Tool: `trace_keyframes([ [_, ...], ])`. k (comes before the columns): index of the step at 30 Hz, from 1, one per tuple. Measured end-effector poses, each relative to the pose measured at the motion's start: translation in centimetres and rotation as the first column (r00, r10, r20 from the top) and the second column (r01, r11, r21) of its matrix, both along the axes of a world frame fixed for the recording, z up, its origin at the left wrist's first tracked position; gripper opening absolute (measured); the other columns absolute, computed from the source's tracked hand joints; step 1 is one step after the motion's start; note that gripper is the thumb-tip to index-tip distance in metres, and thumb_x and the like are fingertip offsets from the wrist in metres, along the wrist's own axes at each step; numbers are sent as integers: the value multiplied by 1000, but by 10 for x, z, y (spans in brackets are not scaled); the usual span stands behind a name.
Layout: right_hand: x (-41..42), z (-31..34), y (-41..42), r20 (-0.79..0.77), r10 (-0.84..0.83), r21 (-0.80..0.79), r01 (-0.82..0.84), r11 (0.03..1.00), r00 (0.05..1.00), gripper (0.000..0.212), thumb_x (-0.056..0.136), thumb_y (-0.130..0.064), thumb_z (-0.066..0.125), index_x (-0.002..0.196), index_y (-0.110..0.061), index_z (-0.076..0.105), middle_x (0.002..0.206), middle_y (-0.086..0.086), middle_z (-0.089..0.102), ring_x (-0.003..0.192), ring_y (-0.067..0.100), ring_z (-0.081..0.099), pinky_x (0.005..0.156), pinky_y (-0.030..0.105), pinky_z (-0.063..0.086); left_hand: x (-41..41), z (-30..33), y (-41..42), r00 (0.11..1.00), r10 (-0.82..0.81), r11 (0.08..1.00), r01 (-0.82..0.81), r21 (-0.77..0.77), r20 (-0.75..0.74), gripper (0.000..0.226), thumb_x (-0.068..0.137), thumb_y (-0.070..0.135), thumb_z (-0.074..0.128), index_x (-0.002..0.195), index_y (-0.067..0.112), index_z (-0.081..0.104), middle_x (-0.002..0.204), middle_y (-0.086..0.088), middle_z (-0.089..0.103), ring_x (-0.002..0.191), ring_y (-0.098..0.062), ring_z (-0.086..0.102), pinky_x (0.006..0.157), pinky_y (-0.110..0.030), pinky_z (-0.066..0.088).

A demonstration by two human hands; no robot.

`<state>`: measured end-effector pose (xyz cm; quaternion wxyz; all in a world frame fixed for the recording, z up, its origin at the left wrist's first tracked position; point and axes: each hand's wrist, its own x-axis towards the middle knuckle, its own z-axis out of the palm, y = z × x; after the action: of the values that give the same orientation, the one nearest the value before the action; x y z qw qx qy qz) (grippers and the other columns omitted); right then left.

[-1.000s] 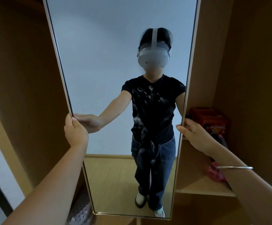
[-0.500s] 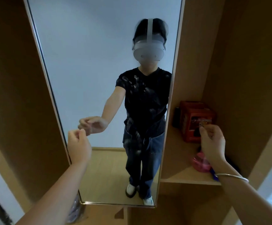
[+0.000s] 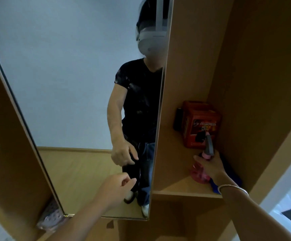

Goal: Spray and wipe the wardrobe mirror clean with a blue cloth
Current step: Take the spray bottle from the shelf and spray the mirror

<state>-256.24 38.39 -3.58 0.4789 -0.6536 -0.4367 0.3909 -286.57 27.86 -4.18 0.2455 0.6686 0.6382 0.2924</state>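
Surroundings: we stand before a wooden wardrobe point(image 3: 202, 49); a patterned bag point(image 3: 51, 218) sits low on the left, behind the mirror's lower corner.
Obstructions: the vertical wardrobe panel hides the mirror's right edge from us, and our right forearm crosses the front of the shelf point(image 3: 184, 191).
Shelf contents: a red box point(image 3: 201, 124) at the back with a dark object point(image 3: 177, 119) just beside it (too dim to identify); the pink spray bottle point(image 3: 199, 173) nearer the front; the blue cloth point(image 3: 228, 173) lying to its right, partly hidden by our wrist.
Mirror point(image 3: 68, 84): tall, thin-framed, tilted in our view; pale smears and specks show over the reflected dark shirt.
Right hand point(image 3: 210, 166): wrapped around the spray bottle's neck, below its grey trigger head; a silver bangle point(image 3: 232, 187) on the wrist.
Left hand point(image 3: 116, 188): held in front of the lower mirror, fingers loosely curled, holding nothing, not touching the glass.
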Motion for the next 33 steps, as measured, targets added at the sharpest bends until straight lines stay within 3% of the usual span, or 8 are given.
trace_keyframes([
  [2, -1, -1, 13, -13, -7, 4, 8, 1000, 1000, 60, 75, -13, 76, 125, -17, 42, 108, 6, 58, 98, 24, 57, 91, 44, 48, -1, -5, 0, 1000, -1, 998, 0, -59, -20, 37, 93, 41, 48, 63, 22, 41, 61, 4, 40, 56, -10, 37, 57, -24, 29],
  [7, -2, -9, 30, -132, -74, 94, 87, 992, 989, 29, 84, -11, 66, 110, -14, 55, 81, 7, 59, 73, 24, 57, 75, 42, 50, -16, -24, -5, 999, 26, 988, -30, -151, -24, 37, 91, 46, 49, 68, 17, 47, 63, 3, 40, 57, -10, 35, 57, -26, 27],
  [12, -10, -10, 27, -11, -152, 216, 151, 965, 988, 9, 90, -21, 57, 99, -20, 57, 72, 6, 54, 65, 25, 52, 65, 38, 46, -23, -26, -13, 1000, -24, 984, 24, -177, 1, 33, 92, 40, 50, 65, 22, 47, 60, 7, 39, 55, -7, 34, 58, -25, 27],
  [18, -36, 25, -13, 368, -258, 389, 104, 916, 893, 34, 92, -16, 52, 125, -5, 51, 120, 16, 39, 81, 25, 48, 74, 34, 43, -25, -8, -30, 998, -63, 989, 62, -137, -4, 32, 93, 43, 47, 69, 22, 48, 63, 6, 42, 55, -7, 38, 55, -23, 29],
  [24, -75, 88, -79, 337, -321, 592, 66, 803, 885, 27, 89, -7, 54, 115, -1, 53, 106, 4, 41, 87, 19, 45, 74, 31, 42, -47, 11, -66, 993, -97, 995, 96, -13, -60, 35, 93, 39, 47, 77, 10, 57, 64, 1, 48, 56, -8, 43, 58, -23, 33],
  [27, -108, 123, -125, 320, -302, 640, 30, 768, 898, 29, 90, -7, 53, 119, -6, 53, 106, 0, 46, 88, 16, 49, 67, 17, 41, -72, 31, -93, 988, -142, 989, 144, 32, -65, 36, 93, 39, 47, 80, 8, 58, 66, -1, 49, 59, -10, 45, 59, -24, 34],
  [29, -133, 145, -152, 319, -267, 652, -6, 758, 909, 34, 90, -7, 54, 124, -10, 51, 107, 2, 53, 90, 19, 53, 70, 24, 47, -89, 46, -107, 984, -163, 985, 166, 39, -64, 38, 92, 41, 47, 81, 6, 58, 67, -4, 51, 60, -14, 47, 60, -27, 34],
  [33, -195, 192, -205, 288, -140, 642, -82, 763, 947, 33, 89, 0, 50, 121, -10, 49, 90, -3, 54, 68, 15, 52, 52, 23, 44, -131, 84, -132, 977, -196, 976, 203, 83, -86, 34, 92, 40, 48, 74, 12, 55, 66, -2, 52, 62, -15, 50, 60, -27, 36],
])
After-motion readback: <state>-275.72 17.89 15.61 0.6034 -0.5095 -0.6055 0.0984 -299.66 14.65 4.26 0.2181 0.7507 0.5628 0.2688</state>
